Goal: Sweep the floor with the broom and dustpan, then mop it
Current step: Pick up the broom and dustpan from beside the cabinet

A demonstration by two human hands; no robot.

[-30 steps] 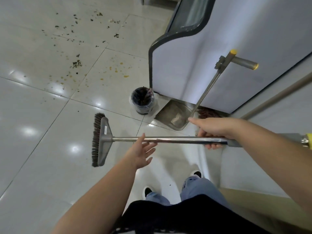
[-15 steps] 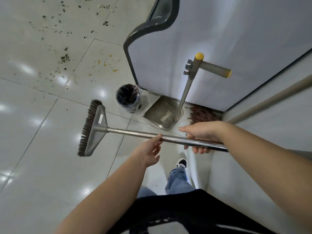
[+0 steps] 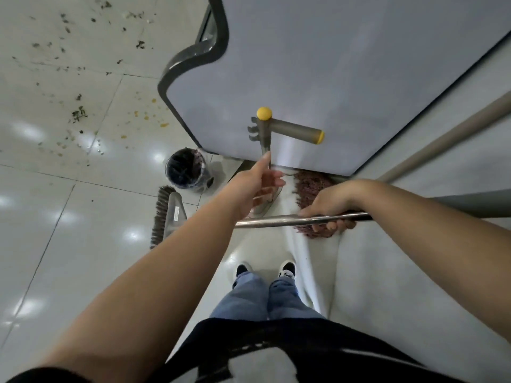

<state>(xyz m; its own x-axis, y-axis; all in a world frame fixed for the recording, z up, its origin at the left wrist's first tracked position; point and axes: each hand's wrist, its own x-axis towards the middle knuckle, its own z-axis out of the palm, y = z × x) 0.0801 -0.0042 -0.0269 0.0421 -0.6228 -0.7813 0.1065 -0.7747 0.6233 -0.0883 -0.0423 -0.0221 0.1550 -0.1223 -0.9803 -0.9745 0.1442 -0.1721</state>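
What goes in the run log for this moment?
left hand: open, reaching toward dustpan handle | right hand: grips broom | debris: unswept

Glossy pale tile floor (image 3: pixel 55 217), lamp reflections; grey-edged white cabinet (image 3: pixel 331 64); pale wall (image 3: pixel 456 150) right.

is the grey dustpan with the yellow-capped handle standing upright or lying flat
Upright. The grey dustpan's long handle rises towards the camera beside the pale cabinet, yellow cap on top. The left hand reaches for it, hiding most of the pan.
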